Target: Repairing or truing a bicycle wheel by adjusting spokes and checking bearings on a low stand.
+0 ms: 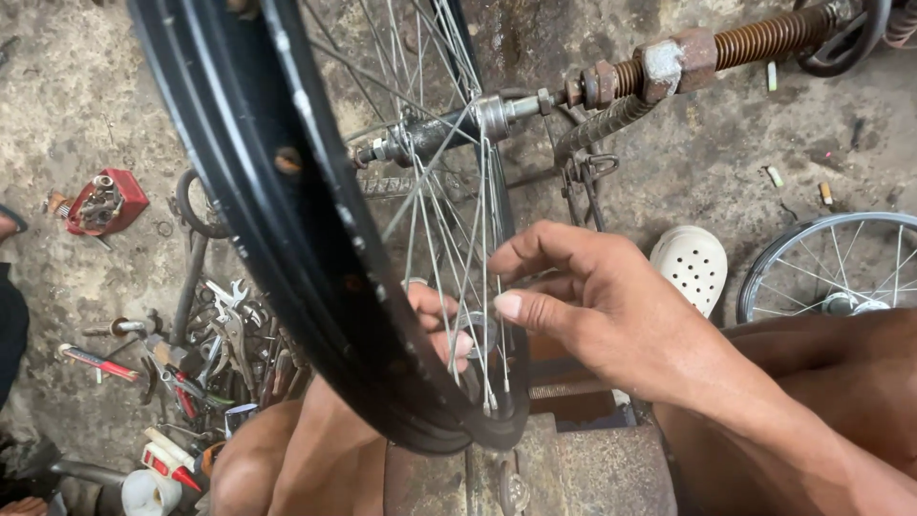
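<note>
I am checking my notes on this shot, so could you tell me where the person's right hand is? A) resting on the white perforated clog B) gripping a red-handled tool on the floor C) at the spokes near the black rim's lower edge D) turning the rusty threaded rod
C: the right hand has its thumb and fingers at the thin spokes, just above the bottom of the black rim.

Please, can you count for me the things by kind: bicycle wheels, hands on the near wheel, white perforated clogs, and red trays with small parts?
Bicycle wheels: 2, black-rimmed wheel and silver wheel
Hands: 2, left hand and right hand
White clog: 1
Red tray: 1
Total: 6
</note>
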